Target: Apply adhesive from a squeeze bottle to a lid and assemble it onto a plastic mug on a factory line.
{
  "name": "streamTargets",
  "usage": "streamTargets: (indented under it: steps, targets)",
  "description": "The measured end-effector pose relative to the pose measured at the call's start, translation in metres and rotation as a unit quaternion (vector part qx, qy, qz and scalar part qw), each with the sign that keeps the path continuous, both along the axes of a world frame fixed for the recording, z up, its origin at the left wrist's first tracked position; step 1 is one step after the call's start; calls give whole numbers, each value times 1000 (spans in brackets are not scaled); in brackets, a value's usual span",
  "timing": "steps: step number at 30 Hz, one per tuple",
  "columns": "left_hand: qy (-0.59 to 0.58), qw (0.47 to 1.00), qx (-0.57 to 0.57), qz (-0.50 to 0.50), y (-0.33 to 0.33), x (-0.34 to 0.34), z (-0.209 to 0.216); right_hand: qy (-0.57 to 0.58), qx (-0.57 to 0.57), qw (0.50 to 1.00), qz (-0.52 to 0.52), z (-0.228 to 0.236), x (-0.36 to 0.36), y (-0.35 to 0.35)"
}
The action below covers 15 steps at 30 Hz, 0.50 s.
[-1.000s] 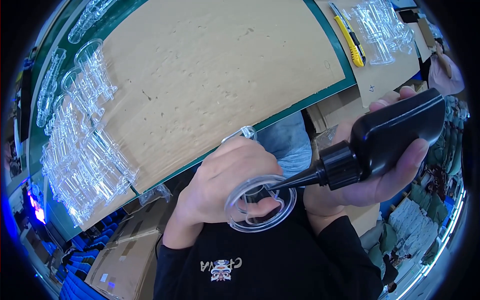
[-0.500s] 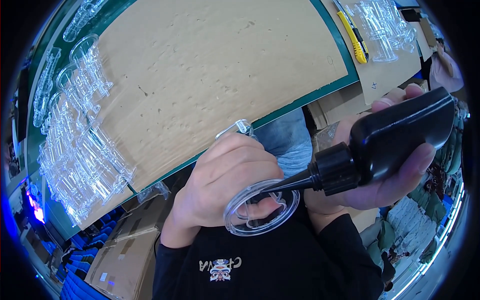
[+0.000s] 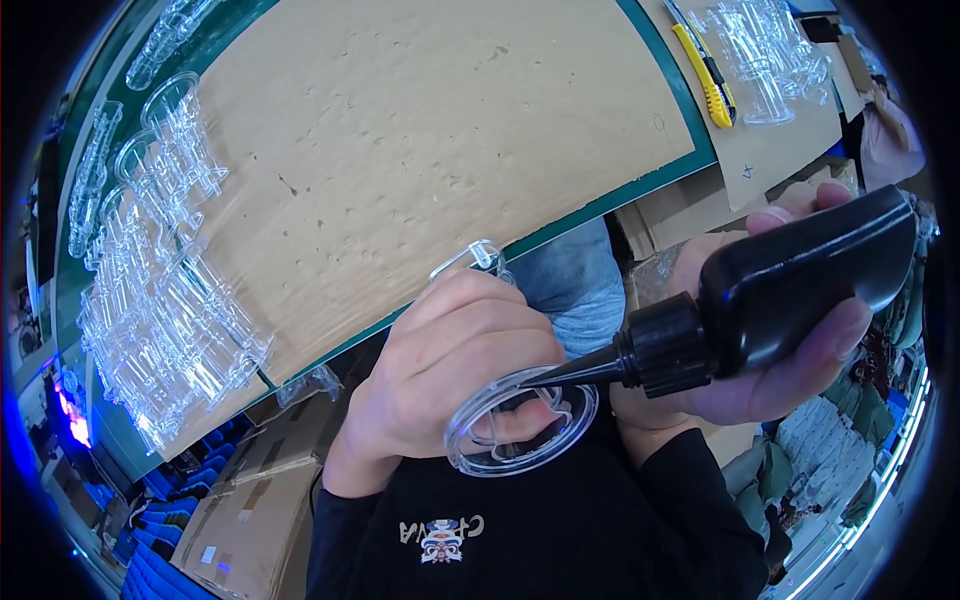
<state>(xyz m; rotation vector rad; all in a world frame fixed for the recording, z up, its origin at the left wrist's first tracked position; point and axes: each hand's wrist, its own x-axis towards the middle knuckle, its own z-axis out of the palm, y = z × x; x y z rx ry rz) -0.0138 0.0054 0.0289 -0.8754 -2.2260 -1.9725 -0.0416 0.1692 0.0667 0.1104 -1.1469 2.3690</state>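
Note:
My left hand is wrapped round a clear, see-through part with a round flared rim facing up toward me. The far end of this part sticks out beyond my knuckles, near the table edge, and its middle is hidden by my fingers. In my right hand lies a black squeeze bottle, tilted with its thin nozzle pointing left. The nozzle tip is at the rim's upper edge, seemingly touching it. I cannot make out any liquid there.
A cardboard-covered table with a green border spreads ahead. Many clear parts crowd its left side. A yellow utility knife lies at the far right, beside more clear parts. Cardboard boxes stand below left.
The clear rim has shifted very slightly left and down. The black bottle has dipped a little, its nozzle tip staying at the rim's upper edge. Both hands keep their hold.

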Motion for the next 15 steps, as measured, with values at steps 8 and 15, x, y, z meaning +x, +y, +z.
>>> streamTargets:
  steps: [8, 15]
  targets:
    - [-4, 1000, 3, 12, 1, 0, 0, 6, -3, 1000, 2, -2, -1, 3]
    - [-10, 1000, 3, 27, 4, -1, 1, 11, -6, 1000, 2, -3, -3, 11]
